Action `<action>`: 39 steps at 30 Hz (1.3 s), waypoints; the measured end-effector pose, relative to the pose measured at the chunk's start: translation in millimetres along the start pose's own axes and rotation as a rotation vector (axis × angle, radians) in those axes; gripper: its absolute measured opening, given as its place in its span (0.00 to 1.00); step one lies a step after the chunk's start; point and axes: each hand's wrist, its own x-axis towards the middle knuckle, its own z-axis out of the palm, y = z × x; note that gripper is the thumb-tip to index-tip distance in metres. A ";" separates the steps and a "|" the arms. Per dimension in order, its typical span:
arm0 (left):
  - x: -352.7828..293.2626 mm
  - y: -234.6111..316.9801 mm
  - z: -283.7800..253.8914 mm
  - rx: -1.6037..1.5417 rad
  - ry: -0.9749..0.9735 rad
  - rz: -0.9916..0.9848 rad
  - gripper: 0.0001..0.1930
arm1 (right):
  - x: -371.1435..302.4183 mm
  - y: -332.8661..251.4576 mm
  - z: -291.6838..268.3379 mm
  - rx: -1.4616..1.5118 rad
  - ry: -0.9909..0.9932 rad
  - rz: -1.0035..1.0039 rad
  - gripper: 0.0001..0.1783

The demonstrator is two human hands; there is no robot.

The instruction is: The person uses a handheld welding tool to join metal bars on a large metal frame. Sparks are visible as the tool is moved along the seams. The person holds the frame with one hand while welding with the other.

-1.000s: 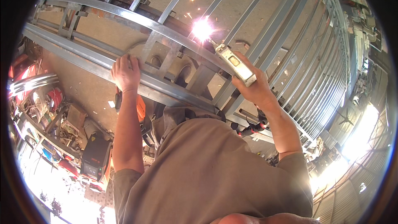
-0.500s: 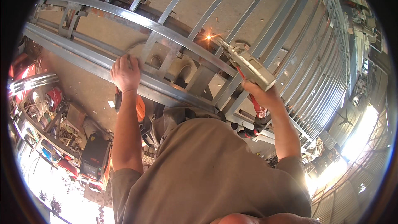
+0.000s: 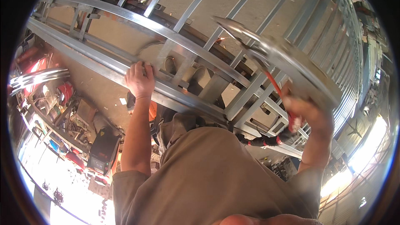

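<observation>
My right hand (image 3: 302, 108) is closed round the red grip of a handheld welding gun (image 3: 291, 60). The gun is blurred, raised close to the camera, and its slim nozzle points up and left over the bars. Beyond it, a small orange glow (image 3: 221, 39) shows at a joint of the grey metal frame (image 3: 158, 26). My left hand (image 3: 140, 79) has its fingers curled over the near metal rail (image 3: 102, 61) of that frame; the underside of the grip is hidden.
A dark hose with red bands (image 3: 260, 141) hangs from the gun by my right side. Left of me stand a black machine (image 3: 104, 148) and a cluttered shelf. Curved metal strips (image 3: 39, 79) lie at far left. Many parallel bars extend to the right, and my shoes show beneath the frame.
My right hand has drawn the welding gun up and to the right, away from the joint. The bright spark has faded to a small glow. My left hand stays on the rail.
</observation>
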 end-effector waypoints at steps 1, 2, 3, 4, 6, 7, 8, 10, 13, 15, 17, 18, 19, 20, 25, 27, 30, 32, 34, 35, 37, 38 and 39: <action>0.4 0.3 -0.3 -0.005 0.005 0.002 0.11 | 28.6 0.8 1.6 -0.083 -0.031 -0.069 0.16; 0.9 0.5 -0.8 -0.011 0.016 0.018 0.11 | 64.3 6.4 8.2 -0.080 -0.095 -0.024 0.16; 1.0 0.6 -1.8 -0.010 0.006 0.013 0.11 | 96.1 13.8 18.9 -0.091 -0.177 -0.016 0.16; 2.2 0.6 -2.0 -0.010 -0.001 0.007 0.11 | 117.5 19.9 27.2 -0.055 -0.211 0.024 0.17; 0.8 2.0 -4.7 -0.007 -0.080 -0.050 0.10 | 151.1 32.8 39.8 0.018 -0.287 0.084 0.18; 1.8 2.4 -4.7 0.001 -0.075 -0.043 0.10 | 163.7 38.3 43.4 0.028 -0.296 0.099 0.18; 1.8 2.7 -5.6 0.001 -0.078 -0.042 0.10 | 174.0 43.6 46.8 0.038 -0.307 0.113 0.18; 1.0 3.8 -7.8 0.003 -0.082 -0.043 0.09 | 190.3 50.6 49.8 -0.001 -0.336 0.132 0.18; 2.3 5.7 -7.0 0.008 -0.060 -0.039 0.08 | 203.0 59.7 51.4 0.180 -0.404 0.084 0.18; 4.3 5.8 -5.7 0.004 -0.039 -0.029 0.08 | 209.6 66.5 52.0 0.220 -0.424 0.099 0.17; 4.6 5.9 -6.3 0.023 -0.046 -0.015 0.08 | 215.9 73.0 50.4 0.231 -0.465 0.121 0.19; 4.7 6.2 -6.3 0.026 -0.050 -0.012 0.07 | 221.1 75.2 48.6 0.221 -0.498 0.130 0.21; 4.9 6.7 -6.2 0.024 -0.049 -0.014 0.07 | 225.2 77.3 47.3 0.211 -0.530 0.138 0.24; 4.9 7.1 -6.5 0.022 -0.049 -0.015 0.07 | 226.9 79.1 46.4 0.185 -0.538 0.140 0.23; 5.9 8.4 -7.2 0.037 -0.057 -0.009 0.07 | 230.1 78.4 43.0 0.145 -0.548 0.117 0.22; 5.8 8.2 -7.5 0.050 -0.068 -0.013 0.08 | 230.5 76.5 42.9 0.110 -0.541 0.128 0.22; 5.3 8.3 -7.3 0.038 -0.068 -0.018 0.08 | 231.8 76.1 42.4 0.103 -0.538 0.128 0.23; 5.2 8.4 -7.5 0.055 -0.076 -0.018 0.08 | 233.7 78.0 42.4 0.097 -0.552 0.124 0.23; 5.0 8.8 -8.1 0.064 -0.090 -0.022 0.08 | 236.8 80.0 42.4 0.071 -0.572 0.121 0.24; 4.5 9.2 -9.0 0.071 -0.101 -0.022 0.08 | 236.9 80.9 42.8 0.060 -0.569 0.091 0.24; 4.4 9.2 -9.3 0.076 -0.108 -0.017 0.08 | 237.0 81.6 43.7 0.000 -0.542 0.066 0.23; 4.6 8.8 -9.0 0.073 -0.107 -0.011 0.08 | 236.9 81.1 43.3 0.019 -0.557 0.062 0.22; 4.5 8.1 -9.1 0.070 -0.108 -0.004 0.08 | 236.2 80.1 42.6 0.016 -0.566 0.078 0.21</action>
